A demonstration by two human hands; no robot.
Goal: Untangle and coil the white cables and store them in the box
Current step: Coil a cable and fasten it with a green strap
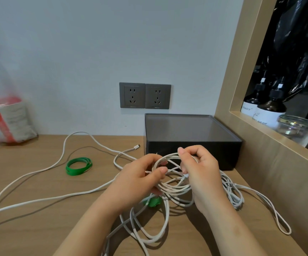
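Note:
A tangle of white cables [175,191] lies on the wooden desk in front of me. My left hand [140,176] and my right hand [199,169] both grip loops of the tangle, held just above the desk in front of the box. The open black box [192,145] stands behind my hands against the wall; nothing shows inside it. One long white cable [38,198] trails far to the left, and another ends in a plug [136,146] beside the box. More loops [232,193] lie to the right of my right hand.
A green strap coil [78,166] lies left of centre, and another green strap [153,201] sits under the tangle. A red and white bag [7,122] stands far left. Two wall sockets [144,96] are above the box. A shelf with bottles [267,109] and a glass jar [295,127] is at the right.

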